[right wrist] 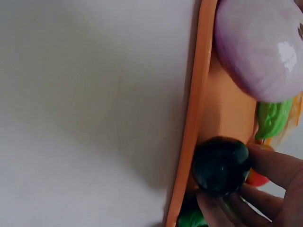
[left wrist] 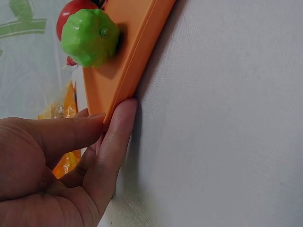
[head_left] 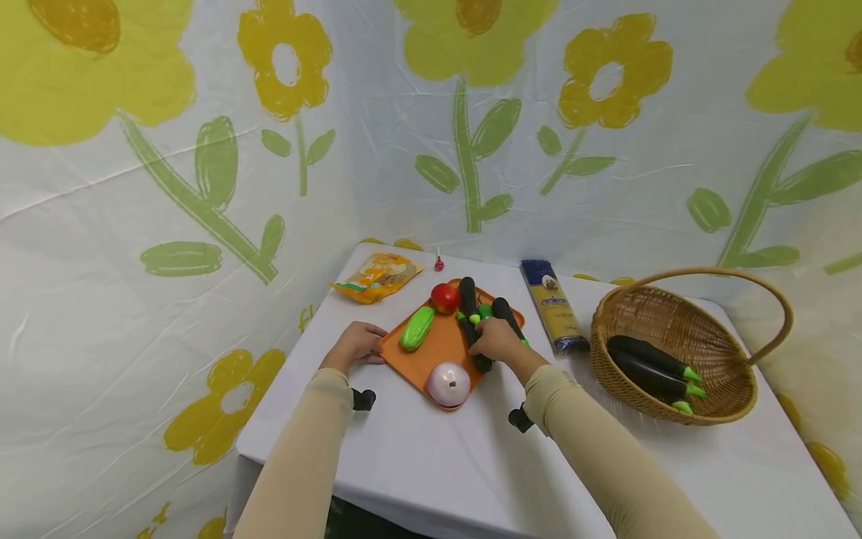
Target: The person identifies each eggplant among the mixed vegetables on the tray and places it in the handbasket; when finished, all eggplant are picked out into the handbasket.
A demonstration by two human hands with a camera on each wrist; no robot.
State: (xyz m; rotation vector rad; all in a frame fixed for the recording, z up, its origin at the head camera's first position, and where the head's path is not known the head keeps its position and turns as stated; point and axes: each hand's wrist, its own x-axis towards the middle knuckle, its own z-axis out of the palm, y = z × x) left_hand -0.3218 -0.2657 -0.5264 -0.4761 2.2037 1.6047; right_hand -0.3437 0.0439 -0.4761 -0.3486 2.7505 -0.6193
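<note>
My left hand [head_left: 358,344] pinches the left corner of an orange tray [head_left: 412,361], thumb on the rim and fingers at the outer side and below. An eggplant [right wrist: 220,165] lies along the tray's right side, and my right hand [head_left: 498,340] grips it between thumb and fingers. Two more dark eggplants, one at the far end [head_left: 468,296] and one at the right edge [head_left: 506,313], are beside it. Also on the tray are a red tomato [head_left: 445,298], a bumpy green bitter melon [head_left: 417,328] and a purple-white onion [head_left: 449,384]. A green vegetable [head_left: 485,310] is partly hidden by the eggplants.
At right stands a wicker basket [head_left: 730,408] with a tall handle and several eggplants [head_left: 649,367] inside. A pasta packet [head_left: 554,307] lies between tray and basket. An orange snack bag [head_left: 379,277] and a small red item [head_left: 439,263] are at the back left.
</note>
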